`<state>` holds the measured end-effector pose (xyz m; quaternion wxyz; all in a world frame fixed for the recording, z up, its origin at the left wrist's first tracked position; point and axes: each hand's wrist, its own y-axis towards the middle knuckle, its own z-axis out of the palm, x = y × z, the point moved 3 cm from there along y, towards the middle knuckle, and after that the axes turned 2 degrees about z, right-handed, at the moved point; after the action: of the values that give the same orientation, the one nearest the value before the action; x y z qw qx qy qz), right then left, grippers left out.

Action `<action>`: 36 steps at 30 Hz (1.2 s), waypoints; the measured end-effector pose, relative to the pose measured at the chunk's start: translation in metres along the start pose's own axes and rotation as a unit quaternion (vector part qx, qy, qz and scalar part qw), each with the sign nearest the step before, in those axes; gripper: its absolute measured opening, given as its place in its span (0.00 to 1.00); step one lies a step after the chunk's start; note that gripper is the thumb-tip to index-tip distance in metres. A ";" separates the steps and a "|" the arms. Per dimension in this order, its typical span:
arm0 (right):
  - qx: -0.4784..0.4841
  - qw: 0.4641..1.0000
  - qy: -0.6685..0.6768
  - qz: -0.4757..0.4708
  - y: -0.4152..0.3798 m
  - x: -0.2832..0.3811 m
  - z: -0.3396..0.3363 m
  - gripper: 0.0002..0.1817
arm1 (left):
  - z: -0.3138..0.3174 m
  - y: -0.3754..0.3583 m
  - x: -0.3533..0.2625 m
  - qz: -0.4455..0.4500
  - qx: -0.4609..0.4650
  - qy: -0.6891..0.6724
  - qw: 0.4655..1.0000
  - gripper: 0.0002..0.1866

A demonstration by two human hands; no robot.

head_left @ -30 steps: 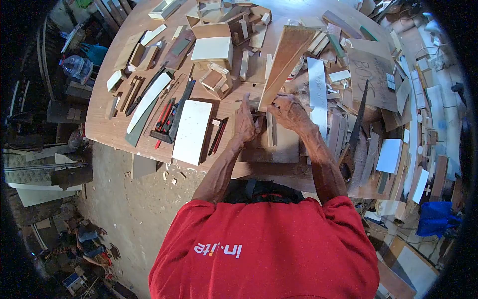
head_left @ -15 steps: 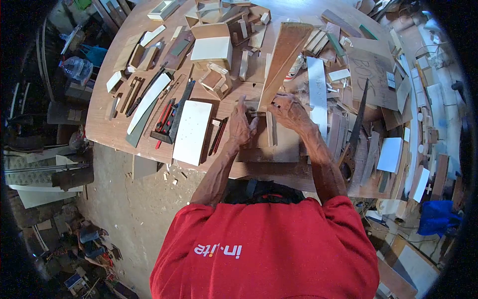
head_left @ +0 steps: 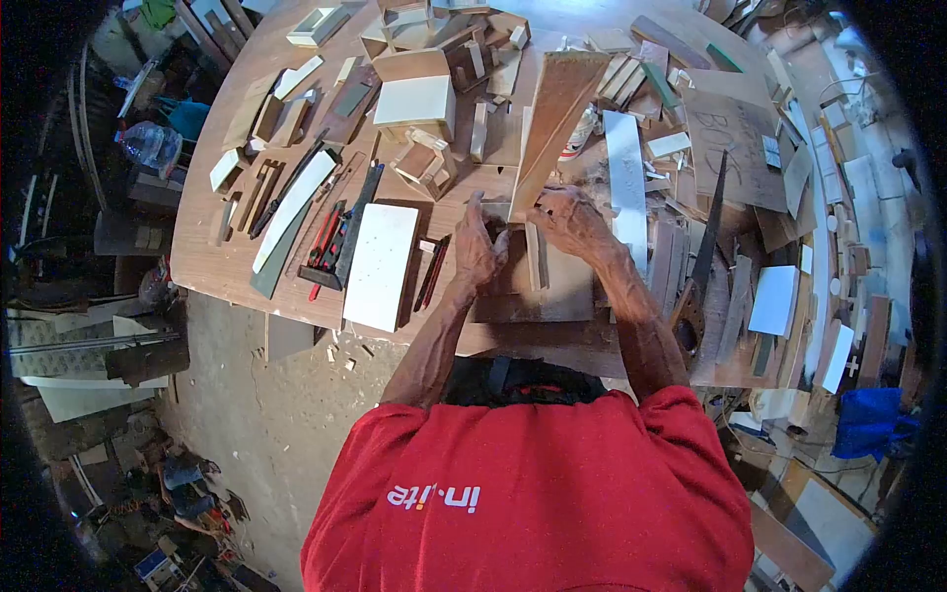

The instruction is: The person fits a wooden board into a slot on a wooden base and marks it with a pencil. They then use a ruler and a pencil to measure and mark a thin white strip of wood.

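A long reddish-brown wooden board (head_left: 560, 118) rises slanting toward the camera, its lower end at my hands. My right hand (head_left: 572, 225) is closed around that lower end. To its left, my left hand (head_left: 479, 249) has curled fingers beside a small piece between the hands; what it grips is mostly hidden. A narrow wooden strip (head_left: 536, 259) lies below the board, between my wrists. Under both forearms is a flat brown panel (head_left: 547, 304) at the table's near edge.
Left of my hands lie a white board (head_left: 381, 266), red-handled tools (head_left: 326, 247) and dark pencil-like sticks (head_left: 434, 271). A small wooden frame box (head_left: 424, 166) stands farther back. At right are a handsaw (head_left: 705, 247), a white strip (head_left: 626, 178), cardboard (head_left: 730, 138) and several offcuts on the table (head_left: 232, 286).
The view has shifted slightly. The board's upper end sits a little farther left and lower, while both hands keep nearly the same place and grip.
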<state>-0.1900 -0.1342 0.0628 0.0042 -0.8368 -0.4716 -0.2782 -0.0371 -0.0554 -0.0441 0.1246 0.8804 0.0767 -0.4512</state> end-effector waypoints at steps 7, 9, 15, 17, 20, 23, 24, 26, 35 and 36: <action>0.003 0.993 0.074 0.091 0.002 0.004 -0.007 0.09 | 0.000 0.007 0.004 0.010 0.020 -0.026 0.999 0.44; 0.002 0.993 0.077 0.092 0.000 -0.002 -0.001 0.11 | 0.001 0.010 0.005 0.018 0.019 0.014 1.000 0.43; 0.013 0.990 0.091 0.106 0.001 0.000 -0.003 0.09 | 0.004 0.015 0.005 0.008 0.090 0.041 0.995 0.42; 0.021 0.987 0.103 0.120 0.001 0.004 -0.007 0.09 | 0.004 0.014 0.008 0.059 0.026 0.037 0.997 0.37; -0.026 0.994 0.088 0.067 0.000 -0.008 0.005 0.08 | 0.000 0.013 0.002 0.056 0.033 0.032 0.997 0.34; 0.010 0.999 0.040 0.033 0.002 -0.004 0.001 0.08 | -0.003 0.013 -0.007 0.087 0.009 0.031 0.996 0.32; 0.010 0.999 0.039 0.033 0.002 -0.005 0.002 0.08 | -0.001 0.013 -0.004 0.087 0.009 0.031 0.996 0.32; 0.029 0.996 0.042 0.066 0.000 -0.010 0.008 0.08 | 0.001 0.013 0.001 0.089 0.011 0.042 0.995 0.32; 0.017 0.998 0.027 0.045 -0.003 -0.012 0.011 0.09 | 0.004 0.015 0.011 0.038 0.070 -0.040 0.996 0.37; 0.017 0.998 0.028 0.046 -0.002 -0.012 0.011 0.09 | 0.006 0.014 0.013 0.038 0.071 -0.040 0.996 0.37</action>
<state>-0.1918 -0.1396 0.0471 0.0440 -0.8495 -0.4366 -0.2928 -0.0308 -0.0708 -0.0560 0.0823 0.8707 0.0060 -0.4849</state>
